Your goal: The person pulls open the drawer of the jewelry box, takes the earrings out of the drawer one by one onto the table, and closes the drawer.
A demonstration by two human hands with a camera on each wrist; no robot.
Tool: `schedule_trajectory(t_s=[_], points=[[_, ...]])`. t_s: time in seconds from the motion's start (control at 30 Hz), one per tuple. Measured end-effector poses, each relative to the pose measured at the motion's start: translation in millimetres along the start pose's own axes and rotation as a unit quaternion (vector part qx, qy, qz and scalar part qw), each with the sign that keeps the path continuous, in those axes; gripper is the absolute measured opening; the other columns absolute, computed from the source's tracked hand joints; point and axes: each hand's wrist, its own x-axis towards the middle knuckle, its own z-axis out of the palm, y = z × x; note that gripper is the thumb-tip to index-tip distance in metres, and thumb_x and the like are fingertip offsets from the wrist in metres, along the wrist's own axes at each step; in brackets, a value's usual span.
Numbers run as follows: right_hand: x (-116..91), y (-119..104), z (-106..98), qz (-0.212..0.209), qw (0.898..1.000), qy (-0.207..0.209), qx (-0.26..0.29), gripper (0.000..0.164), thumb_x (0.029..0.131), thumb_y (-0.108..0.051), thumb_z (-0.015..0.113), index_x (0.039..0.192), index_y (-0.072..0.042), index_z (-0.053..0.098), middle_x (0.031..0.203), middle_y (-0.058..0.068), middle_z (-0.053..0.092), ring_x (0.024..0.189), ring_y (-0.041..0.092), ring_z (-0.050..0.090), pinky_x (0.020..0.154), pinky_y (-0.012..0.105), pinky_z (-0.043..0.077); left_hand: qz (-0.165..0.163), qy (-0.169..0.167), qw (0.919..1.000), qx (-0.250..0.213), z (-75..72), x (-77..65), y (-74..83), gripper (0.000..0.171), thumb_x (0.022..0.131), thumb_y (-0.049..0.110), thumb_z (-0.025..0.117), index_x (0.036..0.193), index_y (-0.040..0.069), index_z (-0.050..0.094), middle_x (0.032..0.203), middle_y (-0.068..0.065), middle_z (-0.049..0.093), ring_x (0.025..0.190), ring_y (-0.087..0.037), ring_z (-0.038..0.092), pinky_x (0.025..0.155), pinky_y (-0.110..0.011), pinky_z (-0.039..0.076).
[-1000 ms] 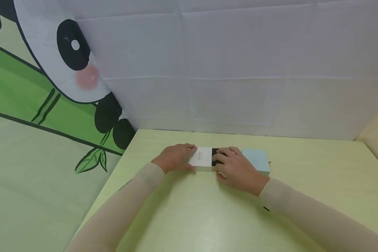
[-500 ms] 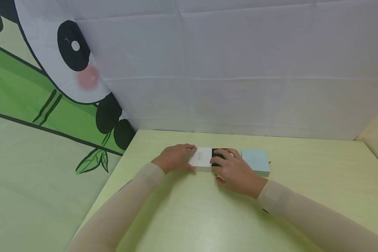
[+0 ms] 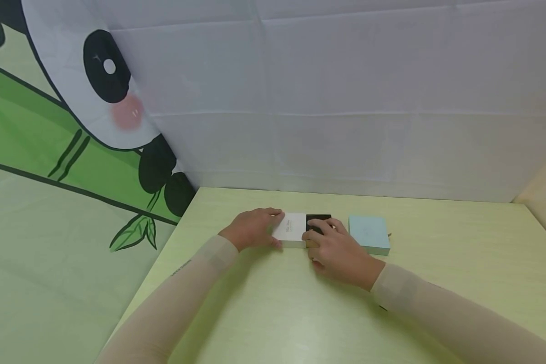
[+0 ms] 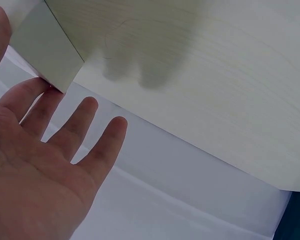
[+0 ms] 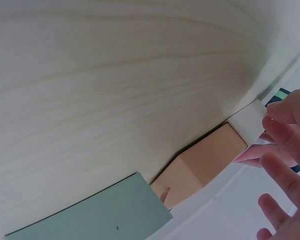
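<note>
A white box (image 3: 293,226) with small print on its lid lies on the table. My left hand (image 3: 254,227) grips its left end, thumb on the near side and fingers on the far side. In the left wrist view two fingers stand free of the box. Against its right end sits a black-topped part (image 3: 319,224), whose side looks tan (image 5: 205,160) in the right wrist view. My right hand (image 3: 338,253) is over this part, fingers loosely bent near the seam with the white box. Whether its fingertips touch is hard to tell.
A light blue box (image 3: 368,235) lies to the right, a small gap from the black-topped part, with a small tab at its right side. A white cloth (image 3: 327,126) hangs behind the table (image 3: 300,313), and a printed panda cloth (image 3: 63,151) hangs at left.
My right hand has shifted slightly left and toward me, uncovering more of the black top and the light blue box. The left hand and the boxes have stayed put.
</note>
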Motion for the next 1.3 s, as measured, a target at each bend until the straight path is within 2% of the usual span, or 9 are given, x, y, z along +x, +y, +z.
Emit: schedule_trajectory(t_s=[0.77, 1.3], points=[[-1.8, -0.2, 5.0, -0.020, 1.000, -0.008, -0.009, 0.012, 0.095, -0.033, 0.099, 0.094, -0.025, 0.090, 0.137, -0.004, 0.082, 0.150, 0.037, 0.068, 0.117, 0.054, 0.056, -0.007, -0.008, 0.9999, -0.001, 2.0, 5.0, 0.9, 0.103, 0.101, 0.060, 0.091, 0.184, 0.021, 0.044, 0.191, -0.002, 0.047, 0.173, -0.033, 0.053, 0.134, -0.057, 0.054], [-1.4, 1.1, 7.8, -0.030, 0.999, -0.016, -0.003, 0.009, 0.097, -0.033, 0.097, 0.094, -0.026, 0.091, 0.140, -0.003, 0.082, 0.148, 0.036, 0.069, 0.118, 0.053, 0.058, -0.003, 0.001, 1.0000, -0.001, 2.3, 8.3, -1.0, 0.102, 0.101, 0.060, 0.091, 0.184, 0.021, 0.046, 0.190, -0.002, 0.049, 0.172, -0.032, 0.054, 0.132, -0.056, 0.056]])
